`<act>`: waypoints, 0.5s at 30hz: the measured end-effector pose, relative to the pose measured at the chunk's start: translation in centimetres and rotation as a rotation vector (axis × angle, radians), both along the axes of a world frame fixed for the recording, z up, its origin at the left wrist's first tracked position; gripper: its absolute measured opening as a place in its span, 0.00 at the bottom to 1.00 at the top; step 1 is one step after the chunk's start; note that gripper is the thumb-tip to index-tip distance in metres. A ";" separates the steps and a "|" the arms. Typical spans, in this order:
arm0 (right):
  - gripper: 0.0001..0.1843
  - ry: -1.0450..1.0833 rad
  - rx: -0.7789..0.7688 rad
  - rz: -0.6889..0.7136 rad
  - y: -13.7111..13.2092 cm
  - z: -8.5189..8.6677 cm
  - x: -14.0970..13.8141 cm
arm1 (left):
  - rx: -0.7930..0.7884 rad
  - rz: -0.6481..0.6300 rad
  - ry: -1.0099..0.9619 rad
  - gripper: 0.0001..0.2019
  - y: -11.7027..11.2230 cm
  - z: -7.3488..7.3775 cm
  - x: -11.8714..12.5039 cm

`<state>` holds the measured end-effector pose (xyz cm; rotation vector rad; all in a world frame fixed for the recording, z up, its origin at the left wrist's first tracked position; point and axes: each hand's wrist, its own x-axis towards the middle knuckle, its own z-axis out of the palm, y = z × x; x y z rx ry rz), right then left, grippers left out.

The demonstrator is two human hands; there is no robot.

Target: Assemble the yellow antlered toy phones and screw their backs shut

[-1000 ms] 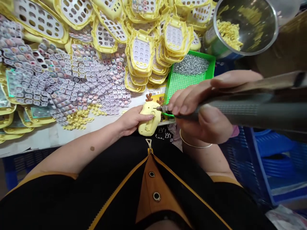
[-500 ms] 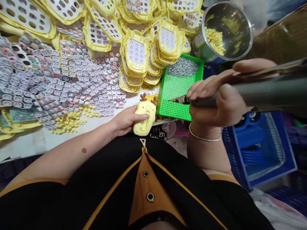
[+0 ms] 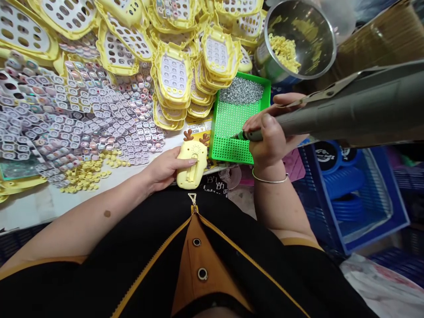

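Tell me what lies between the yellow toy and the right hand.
The head view shows part of the green tray there, with the tip of the grey tool appearing over it.

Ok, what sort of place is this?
Probably a toy assembly workshop: stacked yellow shells, a green tray holding small metal pieces, and a driver-like tool in the right hand.

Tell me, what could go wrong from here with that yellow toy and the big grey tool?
The thumb of the left hand lies across the back of the yellow toy, so a slipping tool might hurt it.
The right hand holds the grey tool with its tip over the green tray; a bump could scatter the small metal pieces.
The piled yellow shells beside the tray might topple if knocked.
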<state>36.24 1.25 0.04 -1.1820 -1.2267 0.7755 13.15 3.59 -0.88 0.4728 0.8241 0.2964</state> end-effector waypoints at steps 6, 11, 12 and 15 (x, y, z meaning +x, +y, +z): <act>0.27 0.023 0.075 -0.076 0.6 -0.5 -0.7 | 0.003 -0.007 -0.010 0.19 0.1 0.0 -0.1; 0.13 0.128 0.460 -0.330 0.3 0.7 -2.0 | -0.006 -0.002 -0.008 0.19 -0.1 0.0 0.0; 0.12 0.132 0.487 -0.314 0.1 1.3 -2.6 | -0.006 0.001 -0.003 0.20 -0.1 0.0 0.0; 0.11 0.163 0.512 -0.160 -0.4 3.2 -5.1 | 0.005 0.012 0.013 0.20 -0.4 0.1 0.2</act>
